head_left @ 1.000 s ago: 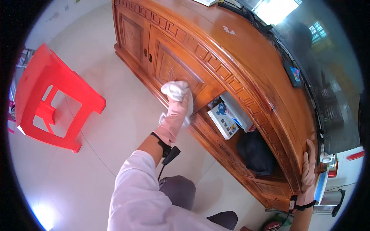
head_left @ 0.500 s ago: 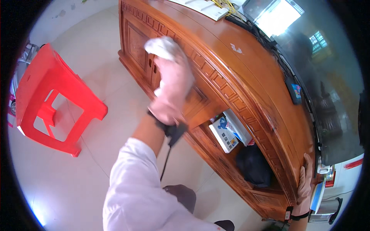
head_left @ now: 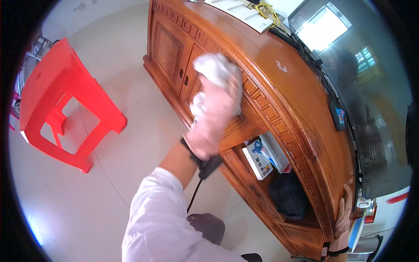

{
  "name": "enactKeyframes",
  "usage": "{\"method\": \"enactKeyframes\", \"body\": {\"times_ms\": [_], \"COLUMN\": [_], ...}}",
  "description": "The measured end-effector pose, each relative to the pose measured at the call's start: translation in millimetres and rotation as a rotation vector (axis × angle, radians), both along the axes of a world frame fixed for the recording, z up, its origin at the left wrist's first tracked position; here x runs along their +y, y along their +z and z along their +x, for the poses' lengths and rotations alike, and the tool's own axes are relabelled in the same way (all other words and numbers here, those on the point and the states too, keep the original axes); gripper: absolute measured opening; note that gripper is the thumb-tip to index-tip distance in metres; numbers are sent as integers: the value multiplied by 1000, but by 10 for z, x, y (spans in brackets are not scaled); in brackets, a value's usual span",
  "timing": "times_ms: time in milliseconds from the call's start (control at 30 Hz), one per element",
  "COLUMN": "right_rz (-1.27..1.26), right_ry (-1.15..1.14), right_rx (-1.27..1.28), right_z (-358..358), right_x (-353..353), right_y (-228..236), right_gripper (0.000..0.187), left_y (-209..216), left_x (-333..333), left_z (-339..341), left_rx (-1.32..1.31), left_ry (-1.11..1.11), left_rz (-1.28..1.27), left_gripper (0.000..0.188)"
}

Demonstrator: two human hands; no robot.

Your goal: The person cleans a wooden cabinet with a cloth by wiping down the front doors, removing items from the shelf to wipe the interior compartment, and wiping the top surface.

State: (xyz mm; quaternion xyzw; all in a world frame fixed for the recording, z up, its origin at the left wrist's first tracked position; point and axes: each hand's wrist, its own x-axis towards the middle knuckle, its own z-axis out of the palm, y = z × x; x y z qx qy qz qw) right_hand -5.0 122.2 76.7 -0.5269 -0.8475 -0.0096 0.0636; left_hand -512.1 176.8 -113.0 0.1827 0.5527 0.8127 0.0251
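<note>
My left hand (head_left: 216, 105), in a pale pink glove, is closed on a white cloth (head_left: 216, 70). It is held against or just in front of the carved front of a brown wooden cabinet (head_left: 301, 105), right of the dark door handles; contact is hard to tell. White folds also show below the palm. Both hand and cloth are blurred. My right hand (head_left: 343, 220), gloved too, rests at the cabinet top's near right end with its fingers stretched out. A dark strap with a small black device circles the left wrist.
A red plastic stool (head_left: 65, 105) stands on the tiled floor at left. The cabinet's open shelf holds a white box (head_left: 257, 160) and a dark bag (head_left: 288, 196). On top are a large screen (head_left: 375, 113), a small black box (head_left: 337, 114) and yellow cable (head_left: 267, 12).
My left hand and the cloth have moved rightward along the cabinet front, away from the door handles. The whole view has shifted slightly. My right hand stays at the cabinet end.
</note>
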Motion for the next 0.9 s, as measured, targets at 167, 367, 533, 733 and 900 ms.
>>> {"method": "enactKeyframes", "body": {"times_ms": [167, 367, 533, 733, 900], "right_rz": [-31, -59, -17, 7, -14], "right_ry": [-8, 25, -39, -8, -77], "right_rx": [78, 212, 16, 24, 69], "right_z": [41, -161, -233, -78, -350], "right_x": [17, -79, -108, -36, -166], "right_y": [-33, 11, 84, 16, 52], "right_gripper": [47, 43, 45, 44, 43], "left_y": [-164, -146, 181, 462, 565], "left_x": [-111, 105, -223, -14, 36], "left_z": [435, 331, 701, 188, -482], "left_rx": [217, 87, 304, -291, -378], "left_ry": [-203, -63, -58, -2, -19], "left_rz": [-30, -45, 195, 143, 307], "left_gripper": [58, 59, 39, 30, 37]}}
